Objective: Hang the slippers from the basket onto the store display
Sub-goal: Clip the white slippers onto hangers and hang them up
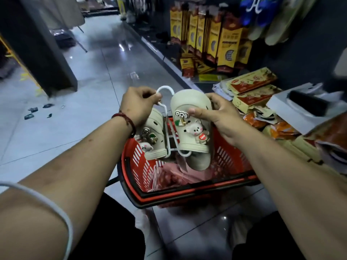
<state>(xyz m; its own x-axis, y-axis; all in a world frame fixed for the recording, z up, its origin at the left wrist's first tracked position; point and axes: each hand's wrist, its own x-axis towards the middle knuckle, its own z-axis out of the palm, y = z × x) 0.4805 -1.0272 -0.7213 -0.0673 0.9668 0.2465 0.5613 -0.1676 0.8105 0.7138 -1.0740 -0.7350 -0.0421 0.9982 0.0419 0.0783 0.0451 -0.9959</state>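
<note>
A pair of cream clog slippers with bear charms hangs on a white plastic hanger (165, 117) above the red basket (221, 186). My left hand (139, 106) pinches the hanger just below its hook. My right hand (216, 117) grips the toe end of the right slipper (191, 136), thumb on its top. The left slipper (153, 139) dangles beside my left wrist. Inside the basket lie pink slippers (174, 175) on white hangers. The dark display wall (300, 49) rises at the right, with green and blue slippers (266, 17) hanging near the top.
Boxed insoles (210, 38) hang on the display wall. Flat boxes and orange packets (259, 94) pile on the low shelf right of the basket. A dark pillar (37, 45) stands on the left. Small scraps (37, 110) lie on the glossy tiled floor.
</note>
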